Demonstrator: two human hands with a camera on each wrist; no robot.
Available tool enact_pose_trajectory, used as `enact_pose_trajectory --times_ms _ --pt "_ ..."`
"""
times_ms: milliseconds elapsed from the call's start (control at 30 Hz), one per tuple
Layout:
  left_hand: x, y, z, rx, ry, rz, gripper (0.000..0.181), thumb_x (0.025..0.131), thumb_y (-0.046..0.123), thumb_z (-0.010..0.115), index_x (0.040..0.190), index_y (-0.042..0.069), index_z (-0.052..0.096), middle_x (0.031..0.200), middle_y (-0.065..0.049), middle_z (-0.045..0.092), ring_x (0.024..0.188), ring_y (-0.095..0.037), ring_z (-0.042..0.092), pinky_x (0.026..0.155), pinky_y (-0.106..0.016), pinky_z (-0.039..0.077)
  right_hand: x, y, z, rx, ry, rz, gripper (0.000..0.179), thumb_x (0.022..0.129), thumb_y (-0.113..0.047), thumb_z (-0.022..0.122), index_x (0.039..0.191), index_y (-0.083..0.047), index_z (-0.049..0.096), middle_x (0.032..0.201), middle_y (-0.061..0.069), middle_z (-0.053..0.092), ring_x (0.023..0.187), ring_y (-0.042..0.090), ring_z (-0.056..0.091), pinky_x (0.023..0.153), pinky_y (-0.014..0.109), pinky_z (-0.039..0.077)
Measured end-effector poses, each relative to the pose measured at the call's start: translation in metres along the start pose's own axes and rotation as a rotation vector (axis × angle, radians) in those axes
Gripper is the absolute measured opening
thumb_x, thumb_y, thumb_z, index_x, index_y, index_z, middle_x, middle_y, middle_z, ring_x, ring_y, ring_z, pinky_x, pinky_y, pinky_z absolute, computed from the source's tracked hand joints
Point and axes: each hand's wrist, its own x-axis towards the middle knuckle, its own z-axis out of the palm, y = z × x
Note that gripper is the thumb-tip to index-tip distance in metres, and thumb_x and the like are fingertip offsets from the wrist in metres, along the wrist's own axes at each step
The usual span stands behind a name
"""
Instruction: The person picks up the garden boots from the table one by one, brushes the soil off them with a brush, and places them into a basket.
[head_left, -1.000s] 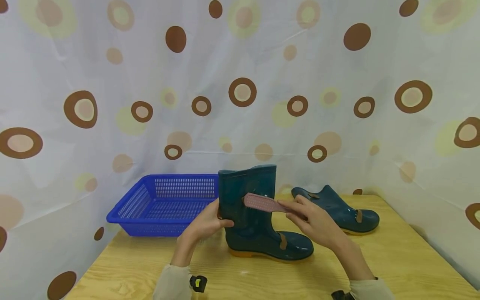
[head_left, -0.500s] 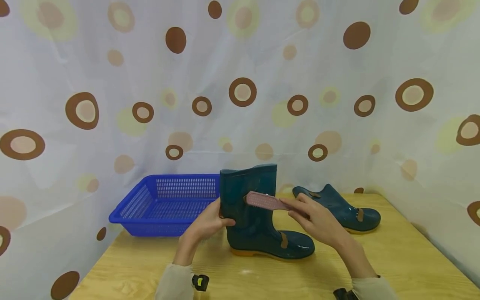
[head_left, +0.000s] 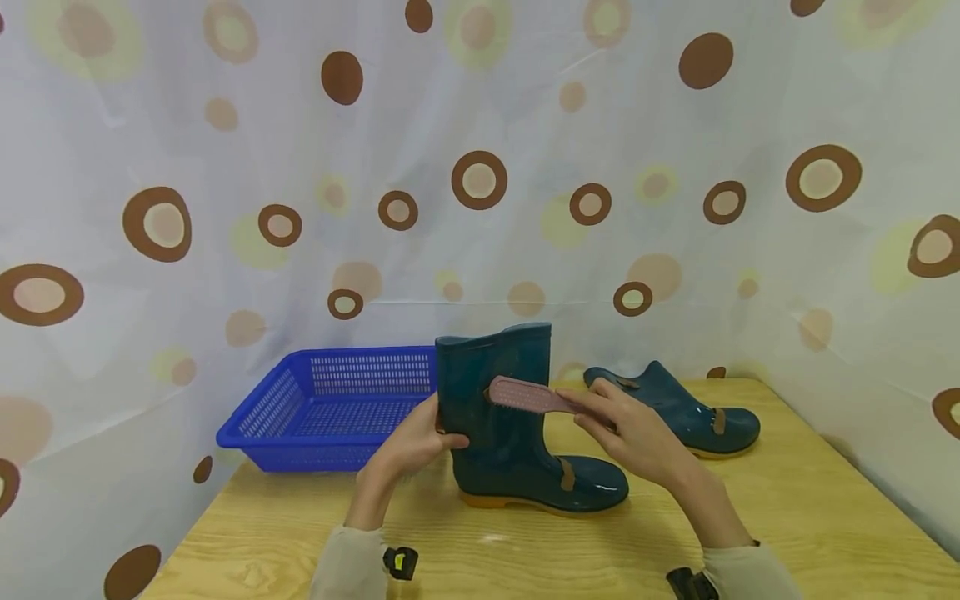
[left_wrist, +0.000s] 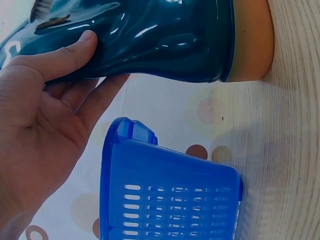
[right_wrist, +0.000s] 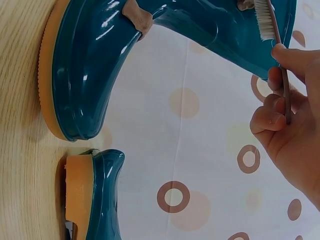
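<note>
A dark teal rubber boot (head_left: 525, 479) stands upright on the table. My left hand (head_left: 412, 440) grips its shaft from the rear edge, thumb on the near side and fingers behind. My right hand (head_left: 637, 437) holds the handle of a pinkish scrub brush (head_left: 525, 394). The brush head lies against the shaft, partly covering a brown smear (right_wrist: 245, 4); pale bristles (right_wrist: 264, 20) face the boot in the right wrist view. Across the instep runs another brown smear (head_left: 567, 475). Whether the bristles touch the boot is hard to tell.
A blue perforated plastic basket (head_left: 322, 457) stands behind and left of the boot. To the right, a second teal boot (head_left: 667, 408) lies farther back, with a brown smear (head_left: 719, 421) on its instep. A dotted curtain (head_left: 420, 267) closes off the back and sides of the wooden table (head_left: 300, 533).
The head view has shifted slightly. The left hand keeps its grip on the boot, and the brush has stayed at nearly the same spot on the shaft.
</note>
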Motion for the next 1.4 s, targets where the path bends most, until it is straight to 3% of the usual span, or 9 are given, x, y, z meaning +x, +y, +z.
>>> enact_pose_trajectory --times_ms 133,367,567,1000,1167,1400 --pt "-0.002 -0.003 0.001 -0.005 -0.004 0.0 0.08 0.088 -0.002 0.07 0.153 0.022 0.03 0.148 -0.007 0.049 0.128 -0.03 0.055 0.109 -0.054 0.045 -0.001 -0.001 0.001 -0.015 0.014 -0.009 0.036 0.097 -0.012 0.063 0.132 -0.015 0.065 0.086 -0.01 0.042 0.065 -0.001 0.035 0.056 0.017 0.034" --pt "-0.003 0.001 -0.002 -0.009 -0.002 0.0 0.075 0.089 0.0 0.069 0.151 0.022 0.032 0.146 -0.005 0.05 0.129 -0.029 0.055 0.108 -0.052 0.046 0.003 -0.001 0.001 -0.03 0.111 -0.076 0.04 0.093 -0.004 0.066 0.131 -0.014 0.065 0.086 -0.009 0.042 0.067 -0.001 0.034 0.057 0.017 0.033" --pt "-0.006 0.002 -0.003 0.012 -0.009 -0.024 0.078 0.089 0.0 0.069 0.152 0.025 0.031 0.148 -0.003 0.05 0.13 -0.028 0.054 0.11 -0.052 0.044 0.002 -0.003 0.004 -0.026 0.126 -0.058 0.041 0.094 -0.005 0.065 0.134 -0.015 0.063 0.086 -0.009 0.043 0.067 0.0 0.033 0.057 0.017 0.033" --pt "0.003 0.007 -0.005 -0.004 -0.009 0.011 0.073 0.087 -0.007 0.069 0.148 0.018 0.037 0.144 -0.008 0.052 0.129 -0.03 0.054 0.11 -0.053 0.044 0.007 -0.002 0.006 -0.04 0.114 -0.1 0.041 0.094 -0.006 0.065 0.133 -0.016 0.064 0.089 -0.009 0.046 0.066 -0.001 0.034 0.058 0.017 0.033" --pt "0.006 0.006 -0.004 0.012 -0.016 0.039 0.069 0.086 -0.007 0.069 0.145 0.011 0.039 0.14 -0.012 0.055 0.126 -0.032 0.058 0.107 -0.052 0.046 0.006 0.0 0.005 -0.034 0.078 -0.066 0.037 0.096 -0.01 0.064 0.132 -0.017 0.064 0.087 -0.009 0.044 0.065 -0.001 0.034 0.056 0.017 0.033" --pt "0.002 0.002 -0.002 0.02 -0.018 0.039 0.069 0.086 -0.007 0.069 0.145 0.012 0.039 0.14 -0.013 0.056 0.123 -0.033 0.06 0.106 -0.052 0.048 0.003 0.0 0.004 -0.014 0.02 -0.036 0.036 0.097 -0.014 0.063 0.133 -0.019 0.065 0.087 -0.01 0.042 0.067 0.0 0.036 0.057 0.017 0.034"
